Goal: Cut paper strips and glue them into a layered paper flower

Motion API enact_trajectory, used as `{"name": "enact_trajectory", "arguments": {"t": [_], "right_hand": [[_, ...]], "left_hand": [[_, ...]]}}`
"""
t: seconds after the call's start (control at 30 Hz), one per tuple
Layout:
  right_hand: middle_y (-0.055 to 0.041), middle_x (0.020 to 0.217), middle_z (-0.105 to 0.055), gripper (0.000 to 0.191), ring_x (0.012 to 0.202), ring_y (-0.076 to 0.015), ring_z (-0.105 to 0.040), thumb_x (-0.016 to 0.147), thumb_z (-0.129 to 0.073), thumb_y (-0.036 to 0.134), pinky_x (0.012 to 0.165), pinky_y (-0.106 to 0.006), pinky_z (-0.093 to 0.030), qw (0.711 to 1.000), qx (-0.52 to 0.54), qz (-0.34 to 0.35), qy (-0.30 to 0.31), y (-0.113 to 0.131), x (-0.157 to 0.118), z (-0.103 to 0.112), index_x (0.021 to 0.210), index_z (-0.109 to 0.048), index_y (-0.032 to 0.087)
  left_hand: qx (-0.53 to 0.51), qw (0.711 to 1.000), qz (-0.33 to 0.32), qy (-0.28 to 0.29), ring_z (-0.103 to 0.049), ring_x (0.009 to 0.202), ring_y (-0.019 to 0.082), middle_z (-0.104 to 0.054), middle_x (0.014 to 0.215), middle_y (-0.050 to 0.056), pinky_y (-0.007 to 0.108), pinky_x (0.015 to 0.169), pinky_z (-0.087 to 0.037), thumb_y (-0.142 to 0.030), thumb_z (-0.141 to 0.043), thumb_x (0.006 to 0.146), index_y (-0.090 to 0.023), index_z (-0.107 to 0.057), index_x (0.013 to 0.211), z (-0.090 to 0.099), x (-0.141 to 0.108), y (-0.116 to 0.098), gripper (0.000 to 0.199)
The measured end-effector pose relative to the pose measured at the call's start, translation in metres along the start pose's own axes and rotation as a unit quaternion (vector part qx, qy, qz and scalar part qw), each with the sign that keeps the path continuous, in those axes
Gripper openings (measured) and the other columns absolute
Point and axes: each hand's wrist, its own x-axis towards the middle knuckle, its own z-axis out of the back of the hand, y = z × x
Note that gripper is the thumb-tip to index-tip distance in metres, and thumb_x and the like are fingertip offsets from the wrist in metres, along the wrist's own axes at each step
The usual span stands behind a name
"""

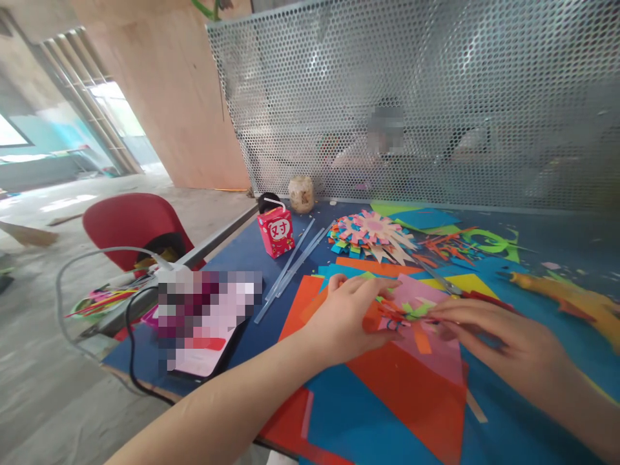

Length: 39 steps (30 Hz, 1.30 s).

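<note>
My left hand arches over a pink paper sheet, thumb and fingers apart around a small heap of cut paper scraps in orange, green and pink. From the other side my right hand reaches in, its fingers pinched together at the heap's edge, by a light green paper piece. Those fingertips are slightly blurred and appear to grip small scraps. Beneath the pink sheet lie orange paper and blue paper. Scissors rest behind the right hand.
Fringed paper flowers are piled at the back, beside paper strips. A red drink carton, clear sticks, a jar and a phone occupy the left. A perforated metal panel borders the table; a yellow object lies right.
</note>
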Motion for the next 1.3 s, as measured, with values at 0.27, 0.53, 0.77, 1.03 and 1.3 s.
{"name": "enact_trajectory", "arguments": {"t": [0.27,0.53,0.77,1.03,1.3], "right_hand": [[0.0015,0.090,-0.070,0.014,0.084,-0.0134,-0.067,0.084,-0.052,0.023,0.075,-0.018,-0.054,0.999,0.003,0.032,-0.012,0.003,-0.002,0.006,0.091,-0.063,0.027],[0.0013,0.109,-0.066,0.032,0.102,-0.0118,-0.061,0.084,-0.050,0.013,0.093,-0.019,-0.047,0.989,-0.072,0.128,0.023,-0.006,-0.011,0.011,0.113,-0.056,0.025],[0.0019,0.128,-0.055,0.047,0.111,-0.0141,-0.055,0.086,-0.045,0.014,0.094,-0.024,-0.048,0.979,-0.036,0.143,0.140,-0.018,-0.024,0.013,0.131,-0.043,0.030],[0.0007,0.132,-0.051,0.046,0.118,-0.0167,-0.049,0.086,-0.044,0.018,0.097,-0.027,-0.045,0.973,-0.052,0.152,0.165,-0.010,-0.024,0.012,0.131,-0.044,0.027],[-0.0040,0.132,-0.051,0.049,0.121,-0.0180,-0.046,0.087,-0.038,0.011,0.099,-0.030,-0.044,0.965,-0.073,0.218,0.130,-0.004,-0.022,0.010,0.135,-0.037,0.021]], "left_hand": [[-0.008,1.000,0.014,-0.023,-0.050,0.111,0.023,-0.060,0.116,0.004,0.044,0.093,-0.032,-0.021,-0.062,0.073,-0.025,-0.048,0.114,-0.003,0.000,-0.001,0.044],[-0.562,0.780,0.276,-0.009,-0.063,0.077,0.015,-0.060,0.102,0.008,0.033,0.072,-0.048,-0.010,-0.044,0.067,-0.018,-0.046,0.109,0.000,0.011,-0.001,0.043],[-0.618,0.722,0.308,0.035,-0.058,0.059,0.009,-0.061,0.068,-0.001,0.020,0.058,-0.042,-0.015,-0.072,0.063,-0.014,-0.050,0.110,-0.003,0.009,-0.011,0.052],[-0.596,0.761,0.236,0.103,-0.063,0.054,0.013,-0.066,0.066,0.000,0.022,0.053,-0.046,-0.016,-0.077,0.058,-0.017,-0.045,0.110,-0.015,0.005,-0.002,0.062],[-0.569,0.778,0.243,0.105,-0.060,0.053,0.009,-0.065,0.059,-0.003,0.016,0.048,-0.043,-0.012,-0.075,0.059,-0.016,-0.039,0.114,-0.013,0.005,-0.005,0.066]]}}
